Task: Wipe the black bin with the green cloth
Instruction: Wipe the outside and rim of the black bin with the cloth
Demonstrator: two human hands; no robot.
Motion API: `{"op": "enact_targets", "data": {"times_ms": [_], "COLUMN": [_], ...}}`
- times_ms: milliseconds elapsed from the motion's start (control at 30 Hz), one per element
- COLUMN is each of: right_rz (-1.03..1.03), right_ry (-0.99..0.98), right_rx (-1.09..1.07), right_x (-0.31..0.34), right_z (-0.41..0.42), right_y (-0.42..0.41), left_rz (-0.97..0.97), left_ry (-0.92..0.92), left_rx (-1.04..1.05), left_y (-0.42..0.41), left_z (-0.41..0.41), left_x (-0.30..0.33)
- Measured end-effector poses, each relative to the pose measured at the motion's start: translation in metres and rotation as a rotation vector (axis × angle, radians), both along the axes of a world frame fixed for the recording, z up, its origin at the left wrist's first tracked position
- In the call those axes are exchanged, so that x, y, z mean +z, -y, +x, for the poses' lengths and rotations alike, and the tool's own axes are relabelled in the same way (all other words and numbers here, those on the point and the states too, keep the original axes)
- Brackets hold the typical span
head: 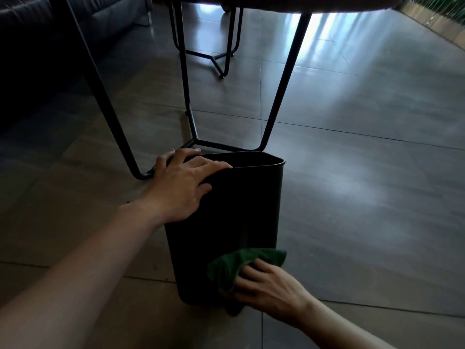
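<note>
A tall black bin (234, 212) stands upright on the tiled floor in the middle of the view, its open top facing up. My left hand (180, 187) grips the bin's near left rim, fingers spread over the edge and the outer wall. My right hand (266, 290) presses a crumpled green cloth (241, 264) against the lower right part of the bin's near wall, close to the floor. The cloth covers part of the wall and hides my fingertips.
A black metal table frame (187, 96) with thin slanted legs stands just behind the bin; one leg foot (144, 175) rests beside my left hand. A second frame (221, 56) stands farther back. A dark sofa (37, 46) fills the upper left. Grey floor tiles (364, 197) stretch right.
</note>
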State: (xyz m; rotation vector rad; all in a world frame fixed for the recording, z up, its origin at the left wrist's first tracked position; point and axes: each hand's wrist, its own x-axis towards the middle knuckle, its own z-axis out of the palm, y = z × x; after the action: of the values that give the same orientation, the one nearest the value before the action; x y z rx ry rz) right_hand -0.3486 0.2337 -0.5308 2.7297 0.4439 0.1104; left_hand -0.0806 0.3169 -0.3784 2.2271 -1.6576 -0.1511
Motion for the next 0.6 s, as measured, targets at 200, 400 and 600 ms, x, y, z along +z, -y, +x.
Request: {"op": "enact_targets", "data": {"times_ms": [200, 400, 600], "right_rz": [0.298, 0.233, 0.138], "right_ry": [0.493, 0.304, 0.222], "right_rx": [-0.353, -0.203, -0.073], "right_x": [0.069, 0.007, 0.025], "right_z": [0.056, 0.026, 0.010], "right_y": [0.044, 0.008, 0.015], "left_rz": [-0.012, -0.008, -0.007], "left_ry": [-0.015, 0.015, 0.006], "left_rx": [0.006, -0.001, -0.022], "left_y": [0.000, -0.003, -0.005], "left_z": [0.000, -0.001, 0.000], "left_x": [0.001, -0.001, -0.001]}}
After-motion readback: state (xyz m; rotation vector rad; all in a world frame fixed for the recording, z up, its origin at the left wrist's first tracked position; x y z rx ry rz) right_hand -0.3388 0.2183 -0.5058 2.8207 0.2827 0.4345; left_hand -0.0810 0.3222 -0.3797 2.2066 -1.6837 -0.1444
